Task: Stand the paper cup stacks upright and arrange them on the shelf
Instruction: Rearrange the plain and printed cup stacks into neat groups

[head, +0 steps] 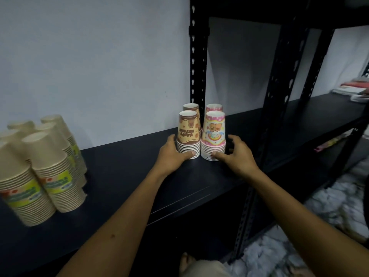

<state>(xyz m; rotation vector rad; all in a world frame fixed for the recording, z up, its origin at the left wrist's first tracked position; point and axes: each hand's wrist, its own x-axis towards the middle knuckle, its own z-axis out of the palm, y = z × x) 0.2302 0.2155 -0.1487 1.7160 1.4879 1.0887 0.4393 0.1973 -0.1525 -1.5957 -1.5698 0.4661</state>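
Observation:
Two printed cup stacks stand rim-down side by side on the black shelf point(123, 168). My left hand point(173, 154) grips the base of the brown stack point(189, 128), thumb across its front rims. My right hand point(235, 154) holds the base of the pink stack point(214, 129) the same way, fingers curled round its right side. Behind them stand a second brown stack point(191, 106) and a second pink stack point(214, 107), mostly hidden. Several tall beige cup stacks point(50, 168) stand rim-down at the shelf's left end.
A black perforated upright point(197, 56) rises just behind the printed stacks, and another post point(279, 80) stands to the right. Folded papers or cloths point(351, 90) lie at the far right of the shelf. White crumpled material point(329, 206) covers the floor below.

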